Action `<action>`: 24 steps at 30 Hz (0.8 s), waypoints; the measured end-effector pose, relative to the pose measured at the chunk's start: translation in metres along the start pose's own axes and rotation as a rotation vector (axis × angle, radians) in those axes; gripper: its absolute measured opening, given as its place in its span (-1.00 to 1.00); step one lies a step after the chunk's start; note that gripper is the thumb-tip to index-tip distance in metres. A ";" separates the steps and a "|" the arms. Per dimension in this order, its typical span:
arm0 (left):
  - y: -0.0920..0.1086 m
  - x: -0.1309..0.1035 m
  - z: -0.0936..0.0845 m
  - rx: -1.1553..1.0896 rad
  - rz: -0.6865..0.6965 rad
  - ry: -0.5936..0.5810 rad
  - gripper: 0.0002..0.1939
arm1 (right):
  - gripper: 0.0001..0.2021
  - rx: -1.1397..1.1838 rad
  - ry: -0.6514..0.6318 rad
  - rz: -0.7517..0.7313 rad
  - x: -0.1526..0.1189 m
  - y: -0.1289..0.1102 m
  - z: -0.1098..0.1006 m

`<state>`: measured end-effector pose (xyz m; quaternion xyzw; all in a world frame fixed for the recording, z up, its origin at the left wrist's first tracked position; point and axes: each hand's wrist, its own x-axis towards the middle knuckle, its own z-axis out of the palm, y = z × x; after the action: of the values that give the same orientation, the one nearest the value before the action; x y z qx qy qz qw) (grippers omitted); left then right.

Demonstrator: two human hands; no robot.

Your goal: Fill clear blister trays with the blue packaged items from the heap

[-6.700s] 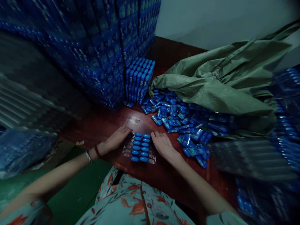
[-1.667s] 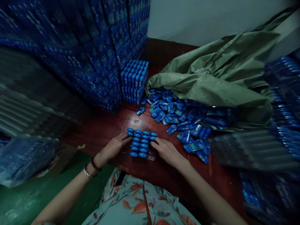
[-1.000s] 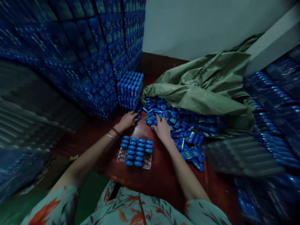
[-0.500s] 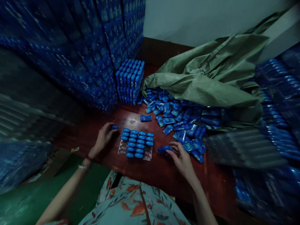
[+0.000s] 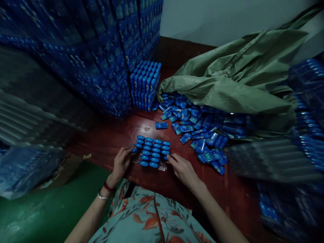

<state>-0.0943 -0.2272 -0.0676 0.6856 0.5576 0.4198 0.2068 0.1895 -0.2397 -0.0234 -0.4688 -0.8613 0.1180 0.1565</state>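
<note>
Several blue containers (image 5: 151, 149) stand in rows in a clear plastic tray (image 5: 162, 166) on the dark red table. At the left side of these rows, my left hand (image 5: 122, 161) has its fingers closed on a blue container (image 5: 134, 150). My right hand (image 5: 181, 168) pinches another blue container (image 5: 165, 157) at the right side of the rows. A few pockets of the tray show at its front right corner. One blue container (image 5: 161, 125) lies flat behind the rows.
Loose blue containers (image 5: 199, 131) spill from a green sack (image 5: 222, 87) at the right. A block of upright containers (image 5: 145, 84) stands behind, beside tall blue stacks (image 5: 101, 60). Clear trays are stacked at the left (image 5: 32, 111) and right (image 5: 273, 162).
Both hands have moved in to opposite sides of the rows, each bringing a blue container. The view has shifted slightly.
</note>
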 end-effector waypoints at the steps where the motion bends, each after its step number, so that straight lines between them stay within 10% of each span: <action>1: -0.002 0.001 -0.002 0.021 0.085 -0.080 -0.76 | -0.69 -0.018 -0.026 -0.022 0.002 0.000 -0.004; 17: -0.005 0.020 -0.020 0.286 0.543 -0.485 -0.64 | -0.70 -0.116 -0.329 -0.081 0.023 -0.008 -0.026; 24: -0.003 0.018 -0.019 0.393 0.473 -0.353 -0.69 | -0.74 -0.198 -0.410 -0.052 0.033 -0.023 -0.027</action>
<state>-0.1112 -0.2131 -0.0527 0.8846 0.4090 0.2157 0.0612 0.1647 -0.2223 0.0146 -0.4257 -0.8943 0.1218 -0.0655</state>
